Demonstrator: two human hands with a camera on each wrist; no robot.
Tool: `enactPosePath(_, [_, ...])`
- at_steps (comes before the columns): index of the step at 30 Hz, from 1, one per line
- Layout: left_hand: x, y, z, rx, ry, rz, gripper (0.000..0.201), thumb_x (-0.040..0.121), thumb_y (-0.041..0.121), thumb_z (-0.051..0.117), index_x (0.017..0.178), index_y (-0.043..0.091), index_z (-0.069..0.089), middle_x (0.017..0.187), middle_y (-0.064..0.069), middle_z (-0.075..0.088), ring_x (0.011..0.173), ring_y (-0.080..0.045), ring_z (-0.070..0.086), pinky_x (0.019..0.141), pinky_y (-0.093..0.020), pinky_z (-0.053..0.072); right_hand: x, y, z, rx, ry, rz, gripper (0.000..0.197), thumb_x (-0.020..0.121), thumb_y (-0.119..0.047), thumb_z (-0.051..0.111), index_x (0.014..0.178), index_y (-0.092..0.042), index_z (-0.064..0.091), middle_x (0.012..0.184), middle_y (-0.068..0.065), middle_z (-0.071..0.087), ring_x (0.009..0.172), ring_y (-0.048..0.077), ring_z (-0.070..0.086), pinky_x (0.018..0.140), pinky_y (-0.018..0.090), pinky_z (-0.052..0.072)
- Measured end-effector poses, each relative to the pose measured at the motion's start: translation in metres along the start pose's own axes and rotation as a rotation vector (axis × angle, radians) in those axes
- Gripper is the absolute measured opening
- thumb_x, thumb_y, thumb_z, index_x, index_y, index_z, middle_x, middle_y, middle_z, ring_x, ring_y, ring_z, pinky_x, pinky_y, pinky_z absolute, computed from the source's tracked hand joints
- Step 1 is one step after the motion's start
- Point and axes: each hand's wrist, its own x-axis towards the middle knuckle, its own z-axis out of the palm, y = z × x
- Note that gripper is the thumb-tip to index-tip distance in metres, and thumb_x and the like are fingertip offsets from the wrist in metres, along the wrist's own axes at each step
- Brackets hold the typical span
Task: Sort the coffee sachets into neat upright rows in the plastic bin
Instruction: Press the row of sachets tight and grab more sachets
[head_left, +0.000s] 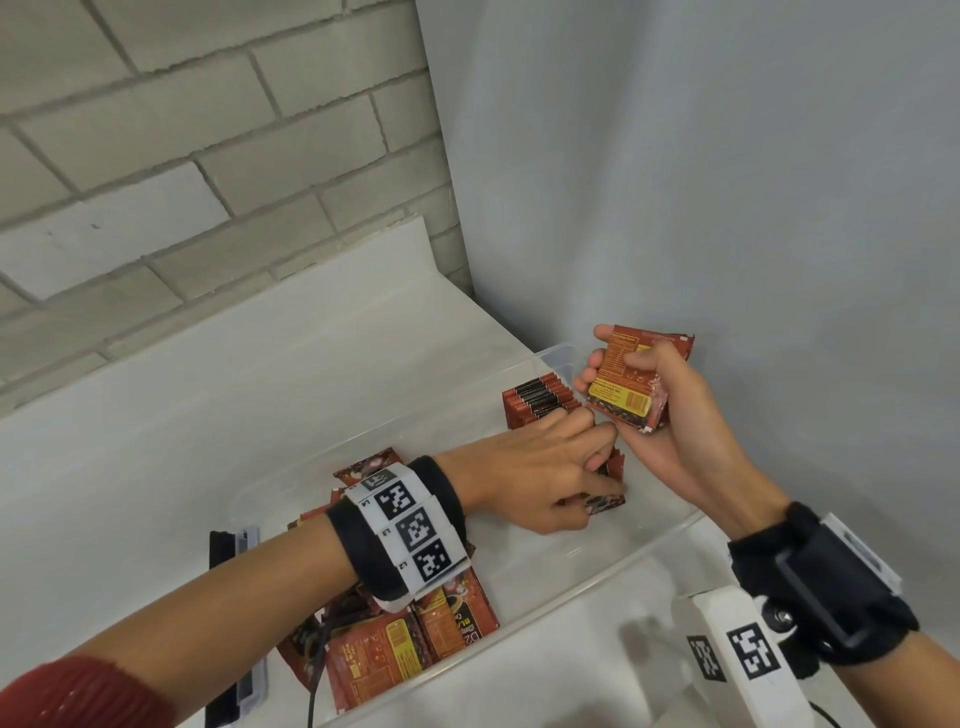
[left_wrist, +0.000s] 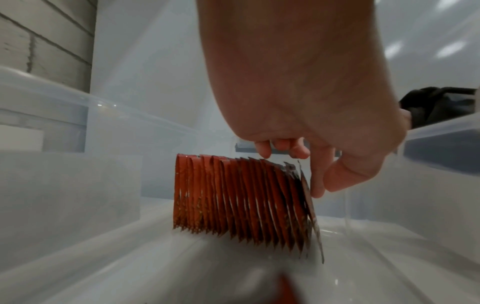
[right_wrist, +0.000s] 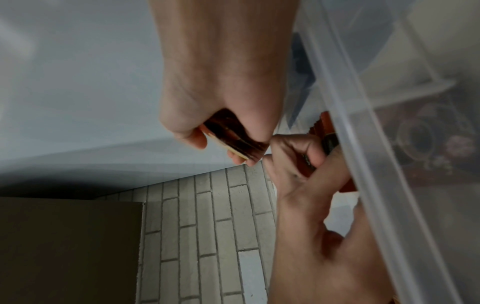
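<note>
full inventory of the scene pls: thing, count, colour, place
plastic bin: one, clear, on the white shelf by the wall corner
upright row of sachets: one row, count unclear, red-brown, far end of bin
loose sachets: a pile, red-brown, lying flat at near end of bin
held sachets: a small stack, red and yellow, above the bin
black and grey object: one, left of bin
left hand: pinches a sachet at the row's end
right hand: grips the held sachets
</note>
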Motion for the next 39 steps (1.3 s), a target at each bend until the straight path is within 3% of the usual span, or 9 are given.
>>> enactPosePath(5, [-0.005,-0.005,-0.016,-0.189,0.017,-0.078,0.033,0.085,0.019,0.056,0.114,0.018,0.069,0.087,0.0,0.042,0.089,-0.021,0.04,0.08,-0.03,0.035,0.0,-0.001,0.002,-0.042,0.008,-0.021,0.028,0.095,-0.004,0.041,0.118,-0.004,0.058,0.092,0.009,0.071,0.088,0.021,0.07,0.09,0.033,0.054])
enactPosePath(8, [-0.015,-0.014,-0.035,-0.409,0.011,-0.287,0.026,0.086,0.023,0.055,0.105,0.016,0.073,0.086,-0.002,0.056,0.092,-0.014,0.044,0.085,-0.022,0.039,-0.001,0.0,0.004,-0.103,-0.003,-0.041,0.023,0.095,-0.006,0.047,0.112,-0.005,0.062,0.102,0.012,0.072,0.1,0.026,0.069,0.091,0.034,0.055])
enactPosePath(14, [-0.032,-0.025,-0.059,-0.606,0.116,-0.583,0.015,0.093,0.025,0.059,0.099,0.016,0.068,0.092,0.006,0.066,0.084,-0.005,0.057,0.074,-0.018,0.046,-0.004,-0.001,0.003,-0.224,-0.022,-0.033,0.029,0.09,-0.016,0.057,0.117,-0.006,0.061,0.111,0.014,0.071,0.104,0.026,0.068,0.091,0.035,0.055])
enactPosePath(17, [-0.031,-0.023,-0.059,-0.637,0.209,-0.656,0.038,0.086,0.047,0.058,0.111,0.018,0.059,0.094,0.001,0.066,0.085,-0.01,0.06,0.077,-0.027,0.05,-0.002,0.0,0.001,-0.278,0.004,-0.043,0.033,0.084,-0.021,0.063,0.115,-0.009,0.063,0.109,0.01,0.072,0.103,0.027,0.069,0.089,0.035,0.056])
enactPosePath(21, [-0.026,-0.018,-0.058,-0.77,0.369,-0.617,0.046,0.086,0.038,0.064,0.127,0.023,0.052,0.104,0.002,0.06,0.088,-0.01,0.058,0.081,-0.03,0.052,-0.001,0.003,0.0,-0.297,-0.043,-0.042,0.04,0.085,-0.019,0.062,0.122,-0.004,0.06,0.114,0.016,0.069,0.105,0.032,0.067,0.09,0.04,0.055])
enactPosePath(25, [-0.023,-0.018,-0.063,-0.846,0.499,-0.574,0.029,0.086,0.018,0.068,0.115,0.015,0.062,0.101,0.001,0.064,0.086,-0.01,0.057,0.083,-0.04,0.048,-0.003,0.003,0.002,-0.308,-0.142,-0.032,0.048,0.084,-0.031,0.06,0.124,-0.005,0.059,0.117,0.014,0.069,0.109,0.03,0.066,0.089,0.036,0.055])
enactPosePath(31, [-0.029,-0.022,-0.073,-0.862,0.587,-0.503,0.011,0.082,0.009,0.07,0.089,0.016,0.065,0.095,-0.001,0.07,0.097,-0.025,0.061,0.085,-0.051,0.045,0.001,0.005,0.0,-0.242,-0.172,0.099,0.116,0.038,-0.077,0.075,0.126,-0.005,0.054,0.097,0.006,0.072,0.089,0.017,0.069,0.077,0.032,0.058])
enactPosePath(35, [-0.031,-0.021,-0.071,-0.803,0.507,-0.461,0.01,0.081,0.018,0.07,0.085,0.026,0.067,0.099,0.017,0.07,0.099,-0.023,0.052,0.078,-0.023,0.038,-0.002,0.003,-0.001,-0.276,-0.302,0.201,0.081,0.045,-0.06,0.087,0.107,-0.011,0.07,0.106,0.015,0.072,0.088,0.023,0.071,0.074,0.032,0.059])
enactPosePath(39, [-0.03,-0.022,-0.065,-0.76,0.495,-0.462,0.017,0.082,0.014,0.069,0.085,0.031,0.066,0.104,0.02,0.067,0.102,-0.016,0.05,0.078,-0.017,0.036,-0.001,0.003,-0.005,-0.311,-0.312,0.218,0.059,0.048,-0.037,0.094,0.099,-0.014,0.075,0.103,0.015,0.072,0.087,0.025,0.071,0.075,0.032,0.058])
